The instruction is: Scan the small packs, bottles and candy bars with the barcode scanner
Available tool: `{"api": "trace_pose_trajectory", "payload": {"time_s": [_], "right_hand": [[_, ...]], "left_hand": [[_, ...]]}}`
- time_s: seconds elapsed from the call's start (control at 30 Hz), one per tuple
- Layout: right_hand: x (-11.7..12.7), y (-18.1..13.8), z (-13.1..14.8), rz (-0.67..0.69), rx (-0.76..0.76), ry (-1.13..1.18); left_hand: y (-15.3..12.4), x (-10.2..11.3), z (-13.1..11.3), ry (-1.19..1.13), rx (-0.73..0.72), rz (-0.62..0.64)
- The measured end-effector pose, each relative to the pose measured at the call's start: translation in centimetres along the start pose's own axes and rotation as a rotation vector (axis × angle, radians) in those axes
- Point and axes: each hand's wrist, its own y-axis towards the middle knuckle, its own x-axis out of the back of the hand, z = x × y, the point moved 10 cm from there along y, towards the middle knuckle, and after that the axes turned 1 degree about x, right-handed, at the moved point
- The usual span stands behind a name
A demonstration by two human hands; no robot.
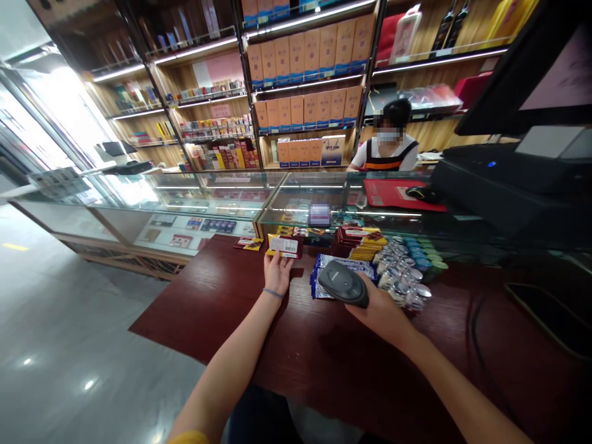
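My left hand [276,272] grips a small dark red packet [283,246] with a white barcode label facing up, held just above the dark wooden counter [222,302]. My right hand [379,308] is wrapped around a dark grey handheld barcode scanner [343,283], whose head points toward the packet. Blue and white packets [345,266] lie on the counter just under and behind the scanner.
Stacks of red and yellow packets [358,242] and rows of round tins [407,271] crowd the counter's far side. Glass display cases [208,203] run left. A till with a black monitor [522,166] stands right. A person [388,148] sits behind the cases before stocked shelves.
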Motion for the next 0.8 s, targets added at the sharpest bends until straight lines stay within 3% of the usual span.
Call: {"api": "trace_pose_trajectory", "payload": {"time_s": [0.17, 0.3, 0.37, 0.47, 0.63, 0.8], "right_hand": [[0.1, 0.2, -1.4, -0.015, 0.02, 0.02], [0.7, 0.3, -2.0, -0.045, -0.009, 0.069], [1.2, 0.3, -1.8, -0.068, -0.01, 0.082], [1.9, 0.3, -1.3, -0.082, -0.01, 0.093], [2.7, 0.4, -2.0, -0.132, -0.069, 0.099], [3.3, 0.7, -2.6, -0.178, -0.042, 0.066]], "left_hand": [[1.1, 1.5, -2.0, 0.155, -0.103, -0.12], [2.0, 2.9, -8.8, 0.387, -0.461, -0.287], [2.2, 2.8, -12.4, 0.58, -0.64, -0.29], [2.5, 2.2, -15.7, 1.029, -0.78, -0.223], [3.9, 1.9, -15.1, 1.775, -0.839, 0.054], [5.8, 2.7, -13.5, 2.046, -0.865, 0.214]]}}
